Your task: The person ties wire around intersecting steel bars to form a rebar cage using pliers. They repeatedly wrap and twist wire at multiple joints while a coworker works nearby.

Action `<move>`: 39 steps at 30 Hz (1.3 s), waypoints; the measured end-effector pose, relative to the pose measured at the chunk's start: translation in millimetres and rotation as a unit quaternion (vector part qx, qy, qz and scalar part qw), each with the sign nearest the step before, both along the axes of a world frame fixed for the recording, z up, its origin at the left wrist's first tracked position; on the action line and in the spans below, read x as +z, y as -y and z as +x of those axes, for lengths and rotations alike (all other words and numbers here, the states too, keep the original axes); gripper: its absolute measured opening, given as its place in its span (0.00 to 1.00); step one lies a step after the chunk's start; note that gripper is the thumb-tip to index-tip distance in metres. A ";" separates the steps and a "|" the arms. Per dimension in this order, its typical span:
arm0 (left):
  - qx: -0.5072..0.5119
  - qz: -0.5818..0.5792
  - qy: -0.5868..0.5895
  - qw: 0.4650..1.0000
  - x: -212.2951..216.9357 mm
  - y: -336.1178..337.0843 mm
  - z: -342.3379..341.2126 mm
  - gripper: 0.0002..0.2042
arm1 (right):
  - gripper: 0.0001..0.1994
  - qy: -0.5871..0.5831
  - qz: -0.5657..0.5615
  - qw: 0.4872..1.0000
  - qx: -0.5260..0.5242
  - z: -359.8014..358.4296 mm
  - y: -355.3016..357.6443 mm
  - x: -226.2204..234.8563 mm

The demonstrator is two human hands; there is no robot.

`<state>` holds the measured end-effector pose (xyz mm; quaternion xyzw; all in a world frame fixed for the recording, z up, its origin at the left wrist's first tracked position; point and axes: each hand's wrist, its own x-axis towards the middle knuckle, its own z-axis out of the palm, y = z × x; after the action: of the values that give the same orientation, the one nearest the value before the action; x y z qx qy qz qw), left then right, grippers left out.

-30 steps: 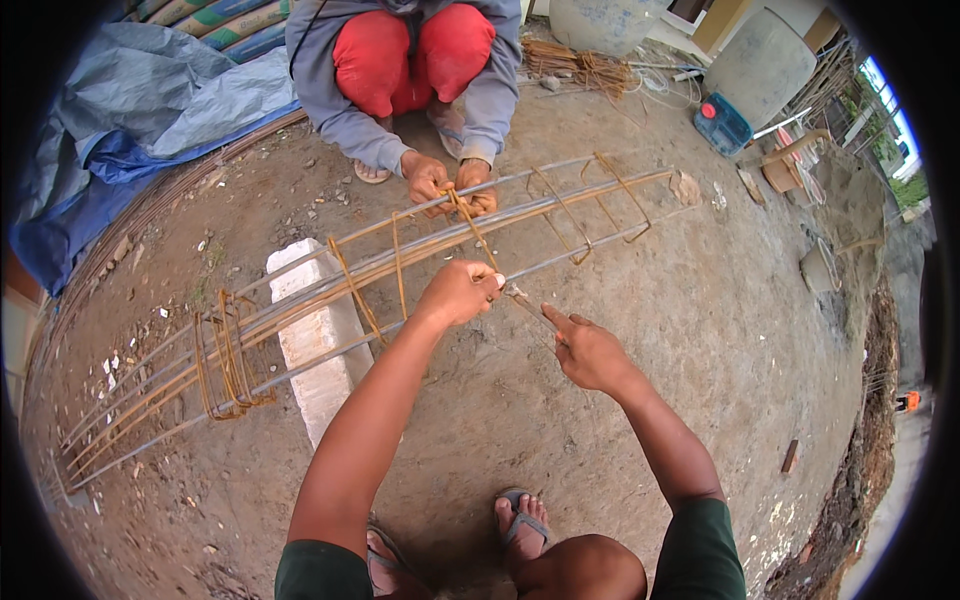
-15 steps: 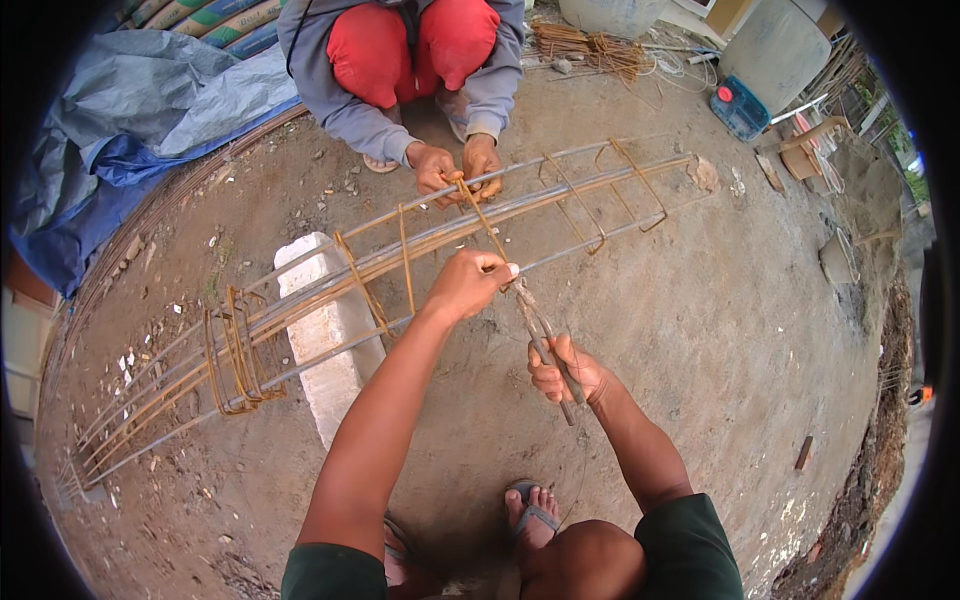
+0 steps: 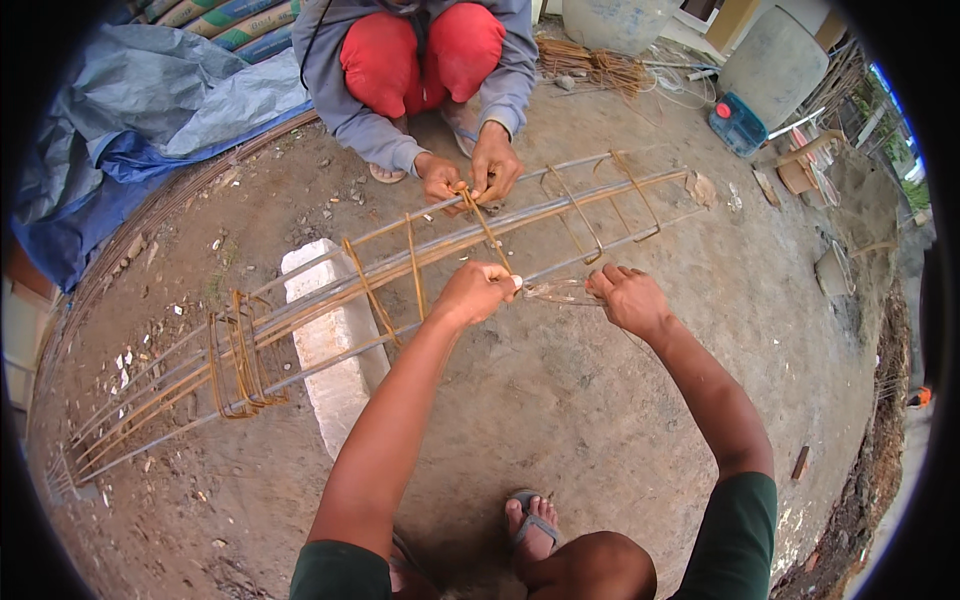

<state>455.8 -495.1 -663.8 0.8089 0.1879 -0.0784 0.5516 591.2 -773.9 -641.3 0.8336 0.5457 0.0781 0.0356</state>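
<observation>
Steel cage [image 3: 545, 212]: mid-frame, its stirrup [image 3: 490, 234] apparently being tied.
Left hand [image 3: 478, 293]: pinching stirrup corner.
Right hand [image 3: 630, 301]: gripping blurred pincers [image 3: 566, 291].
Next move: steady twisting, probably.

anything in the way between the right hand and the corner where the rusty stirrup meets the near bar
Only the left hand, its fingers at that corner of the stirrup. From there to the right hand, nothing visible intervenes except the pincers it holds, beside the near bar.
</observation>
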 end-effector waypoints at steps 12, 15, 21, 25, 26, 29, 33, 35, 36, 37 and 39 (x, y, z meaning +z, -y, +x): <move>-0.008 0.043 -0.017 0.999 10.3 1.7 0.8 0.18 | 0.19 -0.468 0.015 0.858 -0.211 -68.9 9.3 8.3; 0.018 0.059 0.037 0.997 15.4 4.1 -6.8 0.17 | 0.30 -0.893 0.137 0.378 -0.201 -96.8 12.0 -15.0; 0.062 0.016 0.012 0.998 6.6 1.2 -18.6 0.12 | 0.14 -0.752 0.239 0.550 -0.273 -125.7 8.7 -44.6; 0.070 0.028 0.027 0.997 1.5 9.9 -14.3 0.11 | 0.23 -0.296 0.161 0.920 -0.200 -124.4 37.8 -50.4; 0.093 0.044 0.037 0.994 -5.2 12.3 -16.4 0.11 | 0.22 -0.147 0.178 0.963 -0.140 -136.9 32.2 -46.6; 0.119 0.064 0.073 0.988 -8.1 24.2 -12.3 0.10 | 0.20 0.090 0.101 0.975 -0.178 -133.2 23.5 -57.7; 0.155 0.089 0.112 0.977 -9.9 33.1 -16.2 0.09 | 0.22 -0.004 0.030 0.981 -0.190 -125.4 23.7 -66.8; 0.153 0.109 0.120 0.975 -14.5 33.5 -14.2 0.10 | 0.25 -0.117 -0.029 0.973 -0.199 -95.6 31.1 -57.5; 0.142 0.108 0.131 0.975 -6.7 38.9 -11.2 0.10 | 0.19 -0.131 0.042 0.972 -0.189 -84.6 37.2 -60.3; 0.129 0.106 0.143 0.976 -0.1 43.5 -8.0 0.10 | 0.15 -0.143 0.112 0.967 -0.180 -77.8 35.6 -73.4; 0.119 0.126 0.107 0.979 -7.0 31.7 -16.2 0.11 | 0.16 -0.195 0.183 0.947 -0.176 -93.5 31.7 -88.3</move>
<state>439.6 -526.8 -670.8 0.8474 0.2312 0.0993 0.4675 497.7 -805.6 -729.6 0.9074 0.3629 0.0050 -0.2118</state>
